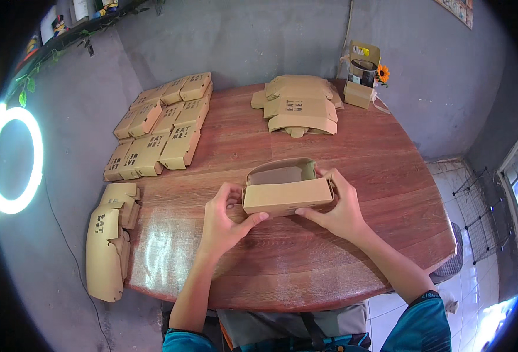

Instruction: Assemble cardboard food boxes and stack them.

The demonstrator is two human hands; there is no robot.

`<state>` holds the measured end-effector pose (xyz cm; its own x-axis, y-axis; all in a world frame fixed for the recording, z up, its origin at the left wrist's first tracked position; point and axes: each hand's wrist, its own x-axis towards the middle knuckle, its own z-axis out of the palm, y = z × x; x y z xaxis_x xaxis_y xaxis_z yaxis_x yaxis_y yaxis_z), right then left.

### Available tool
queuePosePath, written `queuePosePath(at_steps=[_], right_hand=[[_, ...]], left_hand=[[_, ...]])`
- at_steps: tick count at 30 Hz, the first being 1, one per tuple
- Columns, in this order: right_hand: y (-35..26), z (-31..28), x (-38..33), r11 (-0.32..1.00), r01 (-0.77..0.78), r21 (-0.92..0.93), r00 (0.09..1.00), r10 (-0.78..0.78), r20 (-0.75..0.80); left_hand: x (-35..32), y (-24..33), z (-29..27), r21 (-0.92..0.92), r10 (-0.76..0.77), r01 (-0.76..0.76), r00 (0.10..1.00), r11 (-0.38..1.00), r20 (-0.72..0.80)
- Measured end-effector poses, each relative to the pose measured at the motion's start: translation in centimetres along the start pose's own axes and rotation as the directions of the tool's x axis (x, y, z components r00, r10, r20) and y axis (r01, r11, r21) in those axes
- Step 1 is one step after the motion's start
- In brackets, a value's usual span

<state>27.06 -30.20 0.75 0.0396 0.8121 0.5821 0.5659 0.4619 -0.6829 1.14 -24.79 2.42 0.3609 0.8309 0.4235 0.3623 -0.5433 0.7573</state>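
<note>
Between my hands, over the near middle of the table, is a brown cardboard box (287,198), partly folded, with one long panel facing me and its inside showing behind. My left hand (224,218) grips its left end, thumb against the front panel. At the right end my right hand (336,206) holds on, its thumb on the front panel and the fingers round the far corner. Part of the box's right side is hidden by those fingers.
Folded brown boxes (153,132) stand in rows at the far left. Flat cardboard blanks (303,105) lie stacked at the back, and more blanks (103,252) sit at the left edge. An open carton (359,94) stands at the back right of the wooden table (382,193).
</note>
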Motion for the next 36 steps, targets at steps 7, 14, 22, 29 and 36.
queuePosePath(at_steps=[7,14,22,29,36], right_hand=[[-1.3,-0.4,0.3,0.974,-0.206,0.099,0.979,0.205,0.018],[-0.5,-0.2,0.1,0.992,-0.113,0.06,0.993,0.111,0.04],[0.7,-0.2,0.3,0.993,0.092,0.07,0.996,-0.092,-0.004],[-0.8,-1.6,1.0,0.991,0.027,0.129,0.992,-0.042,0.118],[-0.5,-1.3,0.7,0.997,0.029,0.077,0.995,-0.036,0.092]], left_hand=[[0.0,0.1,-0.1,0.022,0.055,-0.054,0.998,0.998,-0.011],[-0.1,-0.3,-0.1,-0.113,-0.01,0.015,0.999,0.993,0.043],[0.0,-0.1,-0.7,-0.185,0.005,0.006,0.998,0.983,0.062],[0.1,0.6,-1.4,-0.02,0.132,-0.131,0.99,0.991,0.04],[0.2,-0.5,-1.4,-0.284,0.025,0.007,0.994,0.959,0.111]])
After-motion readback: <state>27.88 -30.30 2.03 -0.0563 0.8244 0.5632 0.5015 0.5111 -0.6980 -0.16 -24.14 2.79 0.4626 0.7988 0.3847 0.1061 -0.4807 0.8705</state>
